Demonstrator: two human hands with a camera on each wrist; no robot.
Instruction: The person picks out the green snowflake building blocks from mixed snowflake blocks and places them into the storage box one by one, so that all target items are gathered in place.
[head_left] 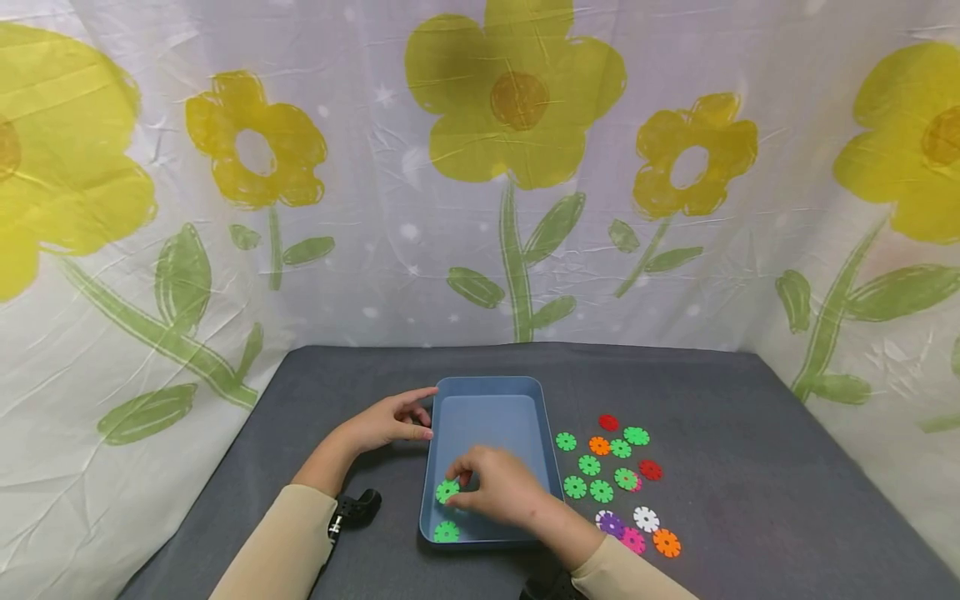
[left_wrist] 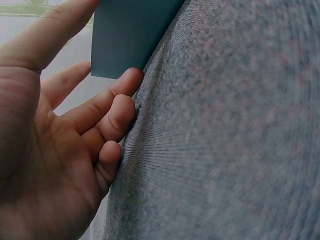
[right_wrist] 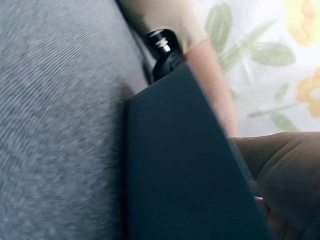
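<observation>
In the head view a blue tray lies on the grey cloth. My left hand rests at its left wall, thumb and index fingertip touching the rim. The left wrist view shows the other fingers of that hand loosely bent beside the tray's corner. Over the tray's lower left, my right hand pinches a green notched plastic disc between thumb and fingers. A second green disc lies in the tray's near left corner. The tray wall hides most of my right hand in the right wrist view.
Right of the tray lie several notched discs: green, red, orange, white, pink and purple. Some overlap. A flower-printed curtain stands behind the grey cloth.
</observation>
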